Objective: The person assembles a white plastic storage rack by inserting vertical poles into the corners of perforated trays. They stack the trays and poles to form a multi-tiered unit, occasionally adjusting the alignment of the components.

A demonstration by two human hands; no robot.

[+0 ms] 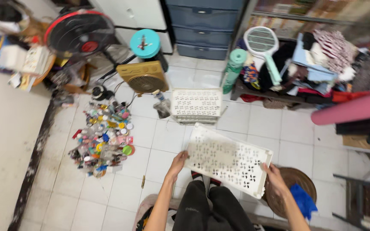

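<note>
While seated, the person's left hand and right hand each grasp a white perforated tray; a matching tray lies at twelve o'clock.

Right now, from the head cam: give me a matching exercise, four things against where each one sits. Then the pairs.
Things
1. white perforated tray
2. pile of small colourful items
3. blue cloth
4. red-rimmed fan

Places
A. far left, at the top of the view, by the wall
B. on the round woven stool, lower right
C. held at its two ends by the left hand and the right hand
D. on the floor tiles, left of the person's knees

Pairs: 1-C, 2-D, 3-B, 4-A
</note>
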